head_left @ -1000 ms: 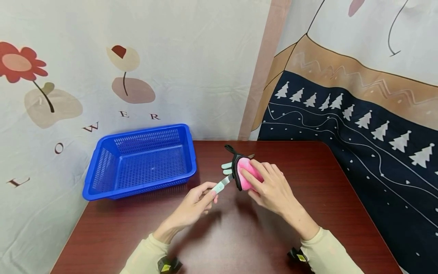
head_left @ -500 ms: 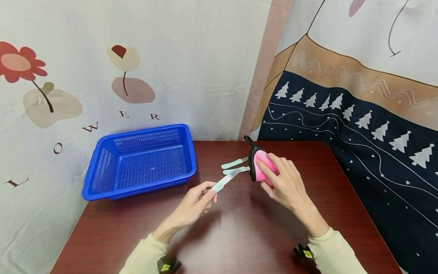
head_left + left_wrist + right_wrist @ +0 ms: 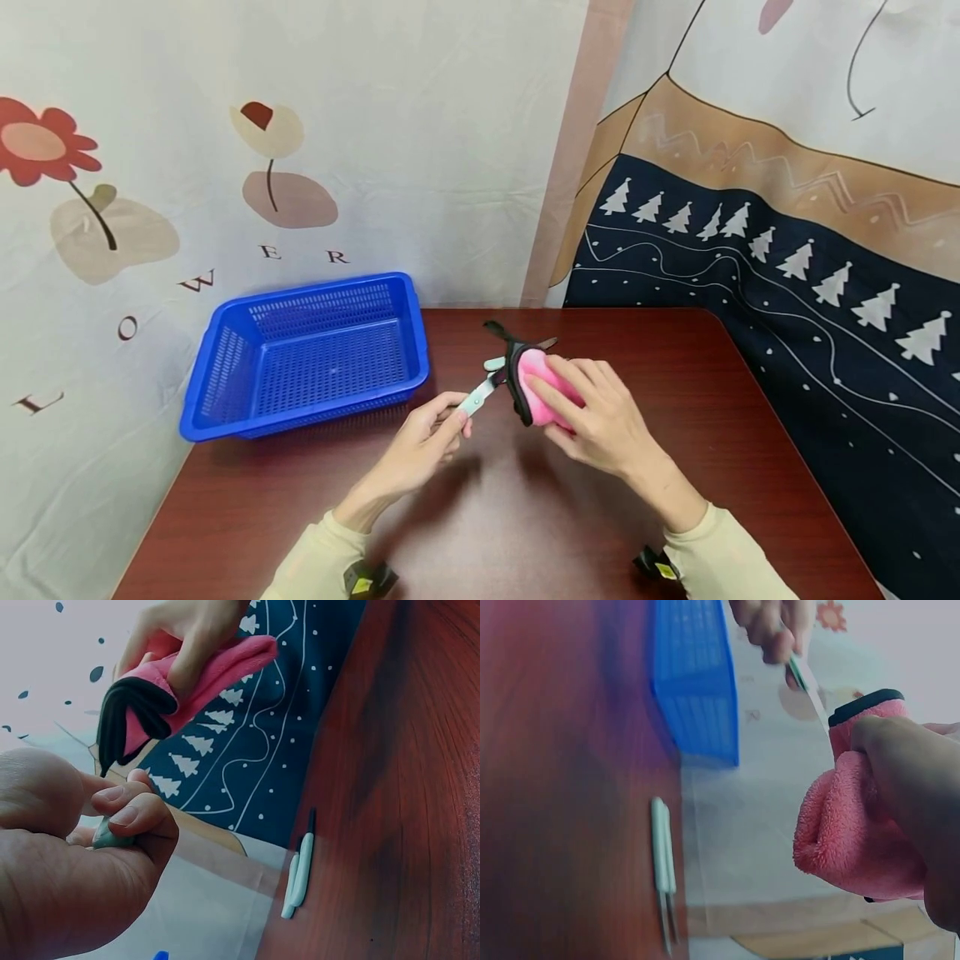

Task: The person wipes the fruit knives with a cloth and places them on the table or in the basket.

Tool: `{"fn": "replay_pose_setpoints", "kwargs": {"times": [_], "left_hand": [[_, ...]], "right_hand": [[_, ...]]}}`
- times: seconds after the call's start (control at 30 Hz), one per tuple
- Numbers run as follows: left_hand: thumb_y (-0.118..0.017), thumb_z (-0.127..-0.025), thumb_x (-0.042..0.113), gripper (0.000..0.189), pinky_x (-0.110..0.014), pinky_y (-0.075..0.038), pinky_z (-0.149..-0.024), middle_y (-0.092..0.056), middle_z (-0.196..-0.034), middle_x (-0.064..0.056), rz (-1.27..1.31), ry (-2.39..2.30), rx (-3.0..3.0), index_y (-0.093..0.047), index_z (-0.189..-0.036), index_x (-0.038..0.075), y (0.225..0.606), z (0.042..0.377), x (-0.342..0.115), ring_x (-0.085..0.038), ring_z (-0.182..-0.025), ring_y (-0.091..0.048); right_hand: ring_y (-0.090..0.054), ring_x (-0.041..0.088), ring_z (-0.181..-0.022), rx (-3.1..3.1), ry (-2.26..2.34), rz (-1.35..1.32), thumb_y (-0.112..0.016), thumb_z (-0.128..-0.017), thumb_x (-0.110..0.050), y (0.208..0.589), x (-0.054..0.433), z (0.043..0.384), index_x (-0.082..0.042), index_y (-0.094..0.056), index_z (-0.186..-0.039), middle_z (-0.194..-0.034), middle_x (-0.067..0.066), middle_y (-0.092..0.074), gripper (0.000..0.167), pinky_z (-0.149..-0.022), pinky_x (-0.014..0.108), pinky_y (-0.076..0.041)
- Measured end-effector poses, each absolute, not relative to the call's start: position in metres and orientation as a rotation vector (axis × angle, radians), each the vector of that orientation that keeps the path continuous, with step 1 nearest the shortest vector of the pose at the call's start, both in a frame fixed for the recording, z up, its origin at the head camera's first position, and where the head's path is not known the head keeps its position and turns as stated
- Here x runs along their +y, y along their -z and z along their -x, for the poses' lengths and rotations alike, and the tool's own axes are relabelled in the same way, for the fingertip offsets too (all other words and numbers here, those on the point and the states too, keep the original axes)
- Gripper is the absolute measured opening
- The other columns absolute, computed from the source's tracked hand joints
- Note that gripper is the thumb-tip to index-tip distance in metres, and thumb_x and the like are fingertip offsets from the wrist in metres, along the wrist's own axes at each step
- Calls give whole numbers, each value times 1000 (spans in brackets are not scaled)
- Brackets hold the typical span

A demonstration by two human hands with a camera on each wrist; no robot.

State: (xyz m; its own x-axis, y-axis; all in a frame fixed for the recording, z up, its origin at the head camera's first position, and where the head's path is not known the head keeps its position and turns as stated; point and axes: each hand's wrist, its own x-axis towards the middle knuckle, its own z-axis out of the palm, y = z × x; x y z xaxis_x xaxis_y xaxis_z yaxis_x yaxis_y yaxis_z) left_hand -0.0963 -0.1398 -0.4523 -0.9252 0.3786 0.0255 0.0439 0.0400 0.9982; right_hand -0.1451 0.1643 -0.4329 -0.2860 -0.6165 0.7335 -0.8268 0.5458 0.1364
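Note:
My left hand (image 3: 422,443) pinches the mint-green handle of a knife (image 3: 474,400), its blade angled up and to the right. In my right hand (image 3: 604,427) is a bunched pink cloth (image 3: 534,385) with black edging and a black loop, gripped between thumb and fingers. The cloth lies against the blade near the handle and hides much of it in the head view. The right wrist view shows part of the bare blade (image 3: 817,701) running up to the cloth. Two more knives (image 3: 662,851) with mint-green handles lie side by side on the table, behind the cloth.
A blue plastic basket (image 3: 303,412) with perforated walls stands at the back left of the dark red wooden table (image 3: 697,400). Printed curtains (image 3: 450,167) hang close behind and to the right of the table.
Half a second ago the cloth was farther up and right, near the blade's tip. My right hand has brought it back down-left toward the handle. The left hand has barely moved.

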Motion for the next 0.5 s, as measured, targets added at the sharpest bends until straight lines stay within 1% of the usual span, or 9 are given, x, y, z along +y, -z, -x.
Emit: {"fn": "replay_pose_setpoints", "kwargs": {"times": [0.13,0.23,0.37,0.5], "left_hand": [[-47,-122,15,25,-20,-34,-53,-57,-89,-2,-436,-1960,2081,-61,-133,-2,452,96,-140,-3,-59,-38],[-47,-122,17,27,-20,-36,-54,-60,-93,-3,-443,-1945,2095,-62,-134,-2,452,95,-139,-3,-59,-40],[-46,-122,17,28,-19,-37,-55,-60,-95,-4,-455,-1939,2094,-62,-135,-3,452,95,-139,-3,-60,-41],[-47,-122,18,28,-18,-37,-56,-60,-95,-4,-456,-1936,2099,-63,-134,-3,451,94,-140,-3,-60,-42]], "right_hand": [[-69,35,-115,-2019,-277,-1239,-80,-93,-32,435,147,138,-17,-75,-145,-143,19,-73,55,-94,49,-61],[-69,34,-116,-2011,-242,-1287,-84,-87,-32,437,137,134,-18,-75,-145,-145,16,-73,60,-95,49,-60],[-68,33,-115,-2000,-216,-1320,-86,-85,-31,441,130,132,-19,-74,-145,-145,15,-73,62,-95,48,-60],[-69,33,-114,-1999,-203,-1308,-86,-86,-30,443,128,131,-18,-75,-143,-145,14,-73,60,-95,48,-60]]}}
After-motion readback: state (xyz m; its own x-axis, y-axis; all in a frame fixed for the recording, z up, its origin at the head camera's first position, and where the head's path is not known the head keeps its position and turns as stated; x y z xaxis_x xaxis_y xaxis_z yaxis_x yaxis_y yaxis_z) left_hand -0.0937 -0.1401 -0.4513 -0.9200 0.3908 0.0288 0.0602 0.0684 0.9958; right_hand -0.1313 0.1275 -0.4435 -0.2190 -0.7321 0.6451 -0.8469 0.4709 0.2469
